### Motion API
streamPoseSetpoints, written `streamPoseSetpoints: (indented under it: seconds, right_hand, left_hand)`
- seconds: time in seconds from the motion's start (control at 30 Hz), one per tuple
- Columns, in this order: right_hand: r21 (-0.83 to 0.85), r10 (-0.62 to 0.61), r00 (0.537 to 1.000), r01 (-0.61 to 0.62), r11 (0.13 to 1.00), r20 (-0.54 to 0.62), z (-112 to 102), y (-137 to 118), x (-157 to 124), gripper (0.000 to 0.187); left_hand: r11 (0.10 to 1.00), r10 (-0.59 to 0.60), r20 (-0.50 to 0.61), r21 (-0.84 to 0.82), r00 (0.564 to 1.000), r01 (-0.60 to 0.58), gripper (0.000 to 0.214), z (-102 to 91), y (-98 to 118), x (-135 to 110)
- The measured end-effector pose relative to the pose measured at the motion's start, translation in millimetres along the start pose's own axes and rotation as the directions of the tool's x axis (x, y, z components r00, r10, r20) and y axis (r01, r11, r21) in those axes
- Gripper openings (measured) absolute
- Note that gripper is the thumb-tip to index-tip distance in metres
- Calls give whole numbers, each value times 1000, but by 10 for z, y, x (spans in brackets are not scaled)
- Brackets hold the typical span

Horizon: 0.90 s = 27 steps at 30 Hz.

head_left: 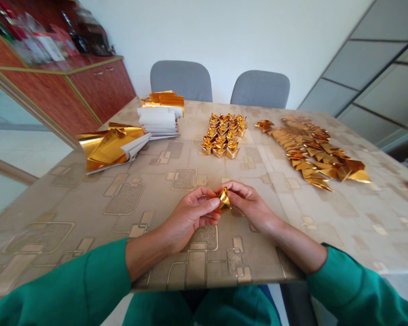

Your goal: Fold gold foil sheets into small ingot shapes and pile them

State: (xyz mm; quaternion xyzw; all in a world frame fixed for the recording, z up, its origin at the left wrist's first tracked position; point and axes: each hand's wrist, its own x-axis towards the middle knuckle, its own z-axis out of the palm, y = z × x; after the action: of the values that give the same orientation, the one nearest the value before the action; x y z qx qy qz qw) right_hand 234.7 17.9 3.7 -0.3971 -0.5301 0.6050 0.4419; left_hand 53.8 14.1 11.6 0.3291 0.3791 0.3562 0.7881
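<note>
Gold foil ingot [224, 200], pinched — between both hands [190, 213]

Small folded gold-foil paper ingot [224, 200], shiny, pointed end up, slightly tilted, pinched between left hand [189, 213] and right hand [248, 204], near middle of scene.

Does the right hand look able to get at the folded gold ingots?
Probably yes: the right hand would first release the gold foil piece it shares with the left hand, but nothing stands between it and the folded gold ingots.
</note>
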Motion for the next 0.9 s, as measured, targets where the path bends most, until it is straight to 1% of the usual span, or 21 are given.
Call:
streamPoseSetpoints:
  seconds: [0.1, 0.2, 0.27, 0.33, 0.47, 0.6, 0.67, 0.73, 0.9]
  right_hand:
    - [66, 60, 998, -61, 996, 10, 25, -2, -16, 21]
    - [197, 121, 988, -138, 971, 96, 24, -37, -49, 24]
    - [243, 121, 983, -152, 958, 136, 21, -70, -74, 22]
    - [232, 120, 985, -146, 962, 125, 24, -98, -93, 19]
    - [163, 127, 990, -136, 977, 67, 45, -111, -100, 15]
    - [74, 72, 997, -74, 994, 40, 66, -91, -75, 14]
    - [46, 35, 999, -37, 998, 35, 76, -85, -63, 14]
    - [36, 23, 999, -24, 999, 40, 84, -84, -55, 15]
    - [55, 57, 996, -61, 997, 73, 87, -74, -61, 16]
  left_hand:
    - [994, -65, 62, -82, 996, 70, 32, -30, -6, 24]
    - [983, -84, 133, -150, 988, 104, 34, -51, -10, 41]
    - [981, -76, 139, -164, 987, 99, 32, -54, -9, 45]
    - [981, -81, 123, -168, 989, 102, 32, -50, -7, 43]
    - [982, -104, 112, -143, 988, 120, 31, -38, -18, 33]
    - [993, -75, 110, -87, 991, 85, 30, -20, -47, 16]
    - [996, -55, 107, -64, 993, 62, 31, -10, -57, 9]
    - [998, -41, 106, -38, 993, 45, 31, -2, -60, 5]
    - [1000, -21, 119, 13, 993, 19, 29, -3, -68, 11]
